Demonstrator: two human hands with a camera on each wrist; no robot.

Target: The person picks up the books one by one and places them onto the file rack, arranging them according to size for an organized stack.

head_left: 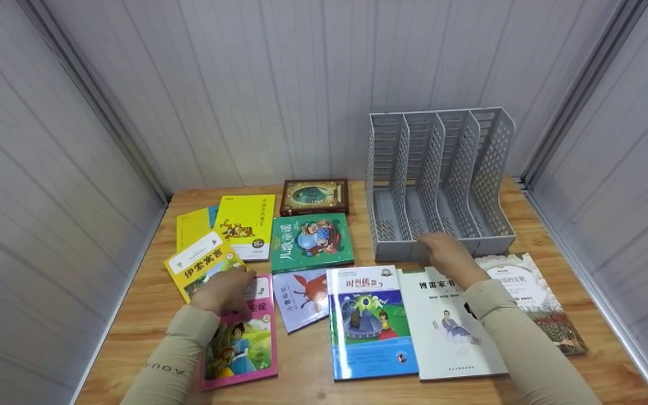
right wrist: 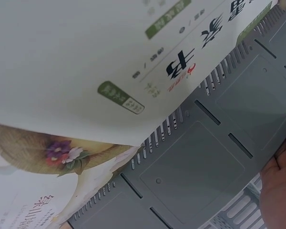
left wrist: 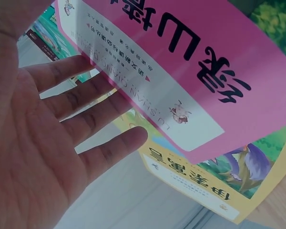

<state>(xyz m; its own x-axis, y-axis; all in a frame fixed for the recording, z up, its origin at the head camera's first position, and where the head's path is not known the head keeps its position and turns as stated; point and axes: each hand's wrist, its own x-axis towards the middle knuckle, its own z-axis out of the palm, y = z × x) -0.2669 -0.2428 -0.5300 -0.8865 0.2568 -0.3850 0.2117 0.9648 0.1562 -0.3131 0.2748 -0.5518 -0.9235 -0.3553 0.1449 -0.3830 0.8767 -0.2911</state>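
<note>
My left hand [head_left: 224,289] is over the upper end of a pink book [head_left: 245,349]. In the left wrist view its fingers [left wrist: 93,114] are extended, several tips meeting the pink cover's edge and the little finger standing free. Partly beneath the pink book lies the yellow-bordered book [head_left: 203,259]. At the front lip of a grey four-slot file rack [head_left: 391,250], my right hand [head_left: 450,256] grips the edge; its fingertips are partly hidden. Below that wrist are a white book [head_left: 448,349] and a flowered book [head_left: 554,315].
A blue book [head_left: 372,337] and a lilac book [head_left: 301,298] lie between the arms. Behind them are a green book [head_left: 313,242], a brown-framed book [head_left: 315,197] and a yellow book [head_left: 245,219]. Panel walls [head_left: 279,95] enclose the wooden table [head_left: 301,388].
</note>
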